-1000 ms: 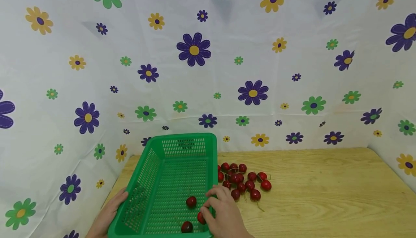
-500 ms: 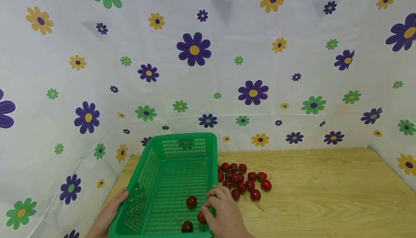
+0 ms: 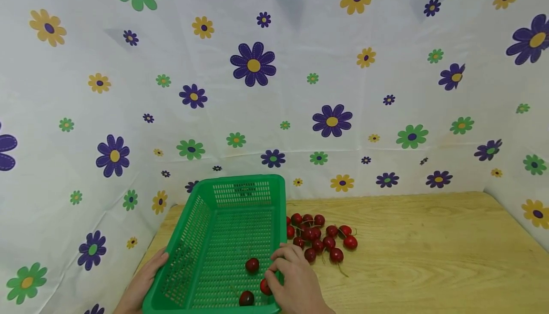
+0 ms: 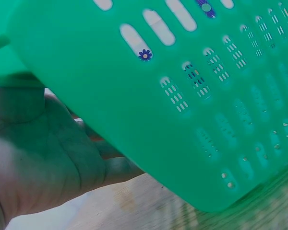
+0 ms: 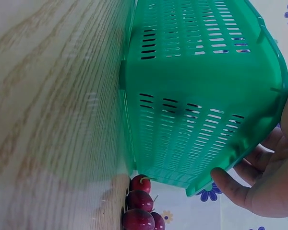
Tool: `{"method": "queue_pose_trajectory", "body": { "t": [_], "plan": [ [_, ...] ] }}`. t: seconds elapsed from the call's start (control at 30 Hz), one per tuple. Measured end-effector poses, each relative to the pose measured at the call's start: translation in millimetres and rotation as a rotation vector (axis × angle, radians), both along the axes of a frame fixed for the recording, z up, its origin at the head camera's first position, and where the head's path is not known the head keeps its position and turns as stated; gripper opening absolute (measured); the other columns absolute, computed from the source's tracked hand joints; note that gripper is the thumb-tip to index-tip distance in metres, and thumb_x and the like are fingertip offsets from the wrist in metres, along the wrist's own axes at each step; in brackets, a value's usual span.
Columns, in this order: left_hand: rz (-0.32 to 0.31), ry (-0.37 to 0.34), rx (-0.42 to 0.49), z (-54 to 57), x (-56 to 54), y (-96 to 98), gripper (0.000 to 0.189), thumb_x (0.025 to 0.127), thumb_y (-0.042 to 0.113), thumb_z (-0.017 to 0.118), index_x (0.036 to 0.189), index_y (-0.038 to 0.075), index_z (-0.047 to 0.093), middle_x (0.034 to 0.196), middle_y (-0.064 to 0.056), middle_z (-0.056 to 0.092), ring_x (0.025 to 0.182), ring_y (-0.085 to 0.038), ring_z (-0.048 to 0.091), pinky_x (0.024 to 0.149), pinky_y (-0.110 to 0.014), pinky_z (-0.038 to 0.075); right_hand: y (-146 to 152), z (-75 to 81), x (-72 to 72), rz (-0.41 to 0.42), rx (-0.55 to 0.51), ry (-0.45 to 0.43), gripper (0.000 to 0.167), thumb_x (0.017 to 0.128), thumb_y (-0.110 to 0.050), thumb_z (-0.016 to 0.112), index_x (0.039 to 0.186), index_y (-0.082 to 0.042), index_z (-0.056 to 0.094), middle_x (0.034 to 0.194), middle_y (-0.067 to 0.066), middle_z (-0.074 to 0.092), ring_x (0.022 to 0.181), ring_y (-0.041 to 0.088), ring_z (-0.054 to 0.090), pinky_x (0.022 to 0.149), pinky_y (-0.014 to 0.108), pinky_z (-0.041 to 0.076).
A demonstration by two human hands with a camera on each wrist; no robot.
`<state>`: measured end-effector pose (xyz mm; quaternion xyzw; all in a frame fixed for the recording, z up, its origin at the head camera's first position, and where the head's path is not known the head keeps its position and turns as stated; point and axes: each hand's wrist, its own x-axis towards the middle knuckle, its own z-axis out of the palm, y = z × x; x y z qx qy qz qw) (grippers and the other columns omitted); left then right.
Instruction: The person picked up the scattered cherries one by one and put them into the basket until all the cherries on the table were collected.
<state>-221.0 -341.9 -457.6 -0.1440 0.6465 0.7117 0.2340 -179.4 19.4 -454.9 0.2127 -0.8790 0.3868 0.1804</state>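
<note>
A green plastic basket (image 3: 283,209) stands on the left of the table, between the two hands. Several cherries lie inside near its front end, one of them a dark cherry (image 3: 252,265). My left hand (image 3: 143,278) lies against the outer left wall, its fingers extended along the plastic in the left wrist view. My right hand (image 3: 296,278) curls over the right rim, with some fingers inside and one finger (image 5: 233,189) outside. Its thumb partly covers a bright red cherry (image 3: 265,287) in the head view.
A loose pile of cherries (image 3: 317,234), some with stems, lies on the wooden table (image 3: 429,252) just right of the basket. A white curtain (image 3: 291,80) with printed flowers encloses the back and sides.
The head view has shifted very slightly. Both hands, the basket and the cherries stay in place.
</note>
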Motion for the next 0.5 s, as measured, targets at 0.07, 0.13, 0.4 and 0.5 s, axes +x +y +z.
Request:
{"method": "queue_pose_trajectory", "body": {
  "t": [0.07,0.13,0.4,0.5],
  "plan": [
    [0.003,-0.002,-0.003,-0.1,-0.4,0.2,0.082,0.105,0.054,0.035,0.157,0.015,-0.015,0.151,-0.021,0.026,0.108,-0.027,0.057,0.097,-0.049,0.051,-0.2,-0.2,-0.1,-0.002,-0.001,0.011,0.016,0.087,-0.011,0.074,0.072,-0.016,0.069,0.100,-0.005,0.063,0.114,0.025,0.057,0.093,0.036,0.053],
    [-0.004,-0.002,0.000,0.0,-0.2,0.0,0.083,0.105,0.055,0.035,0.157,0.015,-0.015,0.149,-0.020,0.029,0.108,-0.026,0.057,0.097,-0.049,0.051,-0.3,-0.2,-0.2,-0.002,-0.003,0.016,0.017,0.087,-0.011,0.074,0.072,-0.016,0.068,0.100,-0.005,0.063,0.113,0.025,0.057,0.093,0.036,0.053],
    [-0.008,0.006,-0.001,-0.5,0.0,0.2,0.085,0.104,0.057,0.035,0.157,0.015,-0.016,0.149,-0.019,0.028,0.109,-0.025,0.057,0.097,-0.048,0.051,-0.1,0.1,0.2,-0.001,-0.010,-0.005,0.017,0.088,-0.012,0.073,0.073,-0.017,0.069,0.100,-0.006,0.064,0.114,0.025,0.056,0.094,0.037,0.053],
    [0.010,0.003,-0.009,-0.9,0.1,1.0,0.086,0.103,0.058,0.036,0.157,0.015,-0.016,0.152,-0.021,0.024,0.108,-0.025,0.057,0.097,-0.048,0.051,-0.1,0.1,0.6,-0.001,-0.018,-0.006,0.016,0.089,-0.012,0.072,0.073,-0.017,0.069,0.099,-0.006,0.064,0.114,0.026,0.057,0.094,0.038,0.053]
  ]
}}
